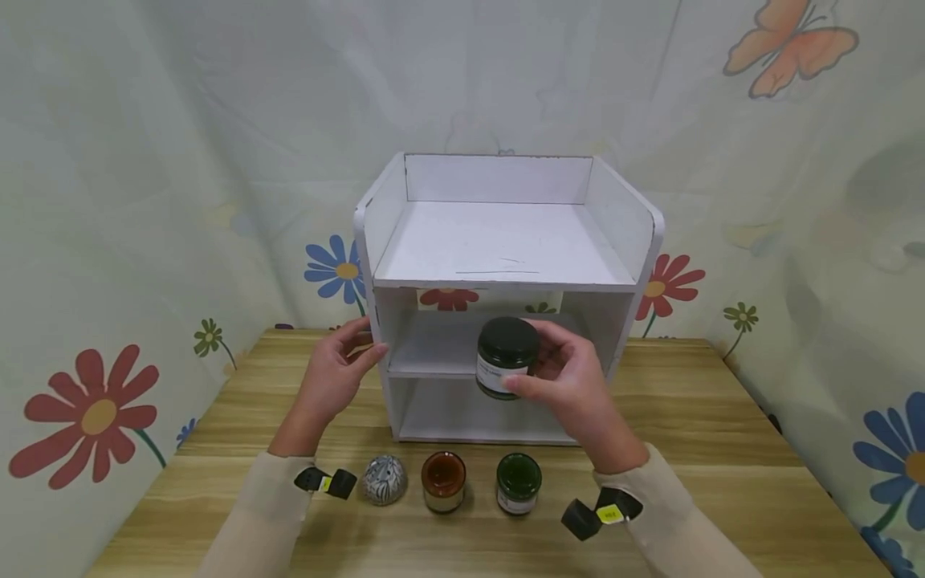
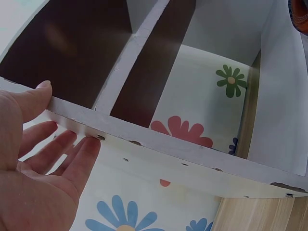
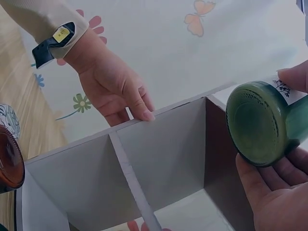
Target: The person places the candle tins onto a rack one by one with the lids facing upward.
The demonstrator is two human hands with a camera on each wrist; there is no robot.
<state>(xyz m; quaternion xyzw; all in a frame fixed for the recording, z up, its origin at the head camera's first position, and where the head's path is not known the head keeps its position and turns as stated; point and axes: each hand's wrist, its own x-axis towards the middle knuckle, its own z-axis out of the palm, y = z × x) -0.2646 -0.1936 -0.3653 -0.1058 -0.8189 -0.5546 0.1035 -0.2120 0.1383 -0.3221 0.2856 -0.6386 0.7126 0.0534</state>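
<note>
A white shelf unit stands upright on the wooden table. My left hand holds its left side panel, the thumb at the front edge and the fingers along the outer face, as the left wrist view shows. In my right hand is a dark green glass jar with a black lid and a white label. The jar is upright in front of the middle compartment, touching no board that I can see. The right wrist view shows the jar's round green base, with the thumb and fingers on opposite sides of it.
In front of the unit, a grey-white patterned round object, an amber glass jar and a green glass jar stand in a row on the wooden table. A flower-printed curtain hangs behind and at both sides.
</note>
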